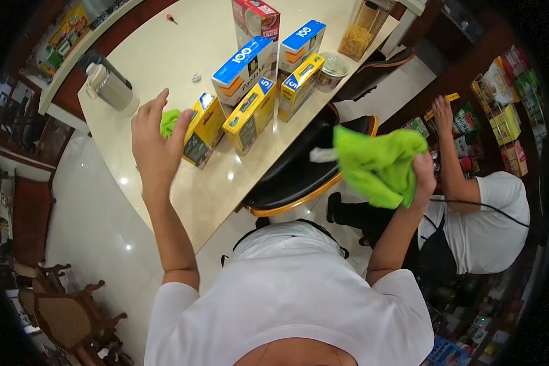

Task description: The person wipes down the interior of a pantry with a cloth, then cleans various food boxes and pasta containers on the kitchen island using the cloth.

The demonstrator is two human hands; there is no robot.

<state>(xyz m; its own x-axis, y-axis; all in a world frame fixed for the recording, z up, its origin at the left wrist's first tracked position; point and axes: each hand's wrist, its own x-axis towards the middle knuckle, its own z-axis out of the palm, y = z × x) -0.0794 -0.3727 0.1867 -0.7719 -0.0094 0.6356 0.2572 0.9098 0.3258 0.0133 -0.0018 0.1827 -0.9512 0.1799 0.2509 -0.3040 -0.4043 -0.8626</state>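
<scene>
My left hand is over the table's near left part with its fingers apart and holds nothing. It is beside a yellow box, and a second green cloth lies partly hidden behind it. Off the table's right edge, my right hand grips a bright green cloth, which hangs out to the left. More yellow boxes, blue-topped paella boxes and a red box stand upright on the cream table.
A pale bottle stands at the table's left, a can and pasta container at its right. Black chairs touch the right side. A person in white reaches toward packed shelves at the right.
</scene>
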